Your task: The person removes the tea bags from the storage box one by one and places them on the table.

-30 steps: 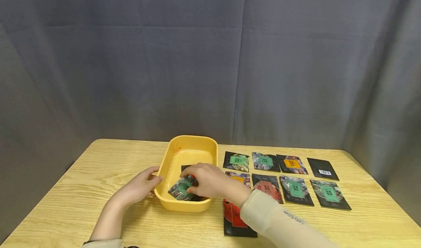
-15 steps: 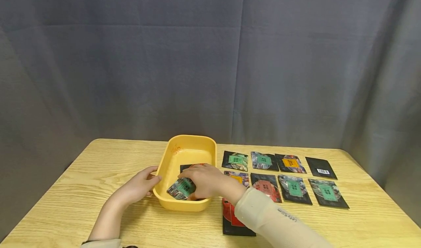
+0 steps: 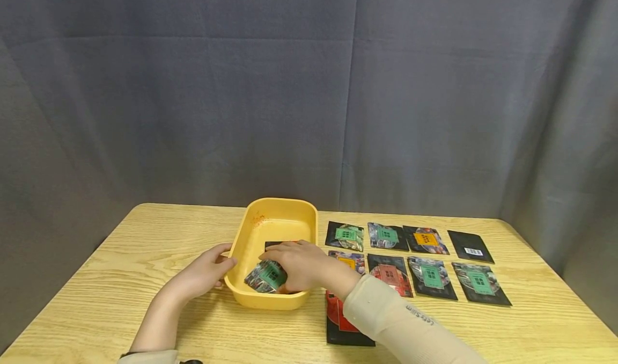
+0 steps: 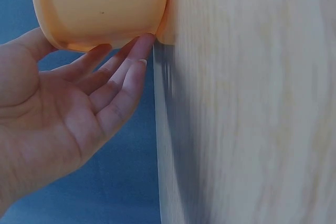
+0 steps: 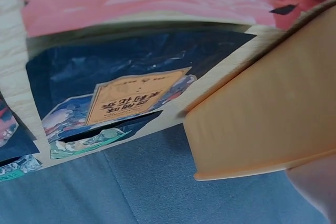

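A yellow plastic bin (image 3: 270, 302) stands left of centre on the table. My left hand (image 3: 207, 273) grips its left rim, thumb on the edge; in the left wrist view the fingers (image 4: 119, 103) lie under the outer wall. Inside the bin, my right hand (image 3: 301, 268) bends over a tea sachet with a green label (image 3: 267, 276), thumb on the near side and fingers beyond it. The palm hides part of that sachet. Another dark sachet (image 3: 273, 244) shows just behind the hand. In the right wrist view only an edge of the hand (image 5: 317, 187) appears.
Right of the bin, several tea sachets lie flat in two rows, among them a green-labelled one (image 3: 482, 283) and one turned barcode-up (image 3: 470, 246). A larger red and black sachet (image 3: 347, 332) lies nearer, partly under the right sleeve. A grey curtain (image 3: 309, 95) hangs behind the table.
My right hand has shifted slightly left and lower over the green-labelled sachet, covering more of it. My left hand keeps its place on the rim, and the sachets on the table lie as before.
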Available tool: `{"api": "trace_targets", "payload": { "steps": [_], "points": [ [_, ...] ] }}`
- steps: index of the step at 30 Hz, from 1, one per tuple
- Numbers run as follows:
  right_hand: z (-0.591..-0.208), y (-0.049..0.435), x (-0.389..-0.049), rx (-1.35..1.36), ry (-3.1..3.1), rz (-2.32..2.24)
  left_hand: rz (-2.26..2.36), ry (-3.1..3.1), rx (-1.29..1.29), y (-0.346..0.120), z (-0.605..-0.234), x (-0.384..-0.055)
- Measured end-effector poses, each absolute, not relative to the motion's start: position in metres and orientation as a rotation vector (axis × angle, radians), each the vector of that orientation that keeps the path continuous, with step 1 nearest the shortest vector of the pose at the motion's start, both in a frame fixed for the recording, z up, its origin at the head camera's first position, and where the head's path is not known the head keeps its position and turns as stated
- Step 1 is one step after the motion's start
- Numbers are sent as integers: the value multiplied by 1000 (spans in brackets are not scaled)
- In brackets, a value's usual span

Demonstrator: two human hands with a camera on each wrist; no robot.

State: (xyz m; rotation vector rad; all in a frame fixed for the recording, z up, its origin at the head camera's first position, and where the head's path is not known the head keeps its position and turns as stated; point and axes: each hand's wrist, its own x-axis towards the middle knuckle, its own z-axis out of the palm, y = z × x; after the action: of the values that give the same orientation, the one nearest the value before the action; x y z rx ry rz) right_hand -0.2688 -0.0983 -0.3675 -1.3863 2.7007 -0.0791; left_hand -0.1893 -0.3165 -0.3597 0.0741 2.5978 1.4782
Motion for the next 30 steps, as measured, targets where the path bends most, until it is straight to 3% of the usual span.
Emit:
{"api": "trace_targets", "payload": {
  "steps": [13,30],
  "points": [
    [-366,-94,-267,-1342,2726,-297,1490,2611,79,-316,-360,-189],
    [-364,-82,-271,-1389,2459,-1124,1486,2600,63,-316,-360,-190]
  ]
}}
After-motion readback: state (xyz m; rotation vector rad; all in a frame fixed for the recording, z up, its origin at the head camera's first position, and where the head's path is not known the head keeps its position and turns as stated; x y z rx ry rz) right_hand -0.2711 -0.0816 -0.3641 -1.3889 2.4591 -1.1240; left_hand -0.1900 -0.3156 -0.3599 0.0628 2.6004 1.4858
